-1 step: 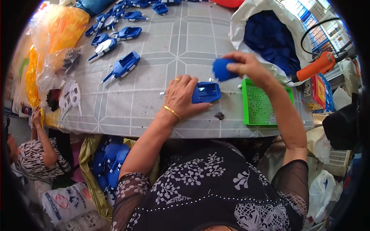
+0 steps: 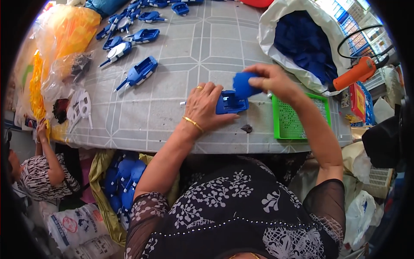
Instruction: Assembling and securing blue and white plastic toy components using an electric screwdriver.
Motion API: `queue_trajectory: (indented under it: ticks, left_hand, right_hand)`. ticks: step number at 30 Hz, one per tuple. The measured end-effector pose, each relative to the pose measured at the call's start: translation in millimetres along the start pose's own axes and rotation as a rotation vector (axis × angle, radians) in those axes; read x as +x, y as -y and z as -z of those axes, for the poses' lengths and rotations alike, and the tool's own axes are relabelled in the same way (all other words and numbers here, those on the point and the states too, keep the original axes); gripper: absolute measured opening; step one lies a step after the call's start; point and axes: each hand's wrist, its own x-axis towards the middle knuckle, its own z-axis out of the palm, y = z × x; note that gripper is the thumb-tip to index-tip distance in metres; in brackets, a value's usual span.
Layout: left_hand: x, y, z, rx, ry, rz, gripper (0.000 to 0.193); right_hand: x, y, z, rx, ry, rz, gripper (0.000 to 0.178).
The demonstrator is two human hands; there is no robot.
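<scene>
My left hand (image 2: pixel 203 105) rests over a blue plastic toy housing (image 2: pixel 238 106) lying on the table, fingers closed about its left part and thumb along its near edge. The housing's hollow right end faces up, and a white tip pokes out at the left. Pinched in my right hand (image 2: pixel 276 84) is a flat blue plastic cover with a wavy edge (image 2: pixel 245 84), held tilted above the housing's far right part. From this angle I cannot tell whether the two touch. Further left lies a similar open blue housing (image 2: pixel 139 73), apart from both hands.
A green tray (image 2: pixel 276 125) holds small metal bits. Behind it, a white sack (image 2: pixel 268 32) contains blue pieces, beside an orange electric screwdriver (image 2: pixel 355 74). Several blue housings (image 2: pixel 144 35) lie at the far left. A dark crumb (image 2: pixel 246 128) sits near the front edge. Another person (image 2: pixel 43 172) is at the left.
My right hand has brought the blue cover slightly nearer, so that it now overlaps the housing's far edge in view. My left hand keeps its hold.
</scene>
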Motion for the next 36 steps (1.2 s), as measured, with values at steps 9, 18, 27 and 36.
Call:
queue_trajectory:
  ticks: [9, 18, 27, 36]
  left_hand:
    - [-4, 1, -5, -0.064, 0.001, -0.003, 0.074]
    - [-3, 1, -4, -0.087, -0.008, -0.002, 0.075]
    - [-3, 3, -6, -0.108, -0.014, -0.004, 0.076]
    - [-1, 3, -5, -0.112, 0.003, -0.016, 0.076]
  right_hand:
    - [-17, -25, -54, -0.608, -0.223, 0.405, 0.051]
    - [-27, -36, -36, -0.858, -0.097, 0.702, 0.068]
    - [-28, -38, -32, -0.624, -0.159, 0.698, 0.060]
    - [-25, -40, -35, -0.567, -0.152, 0.730, 0.056]
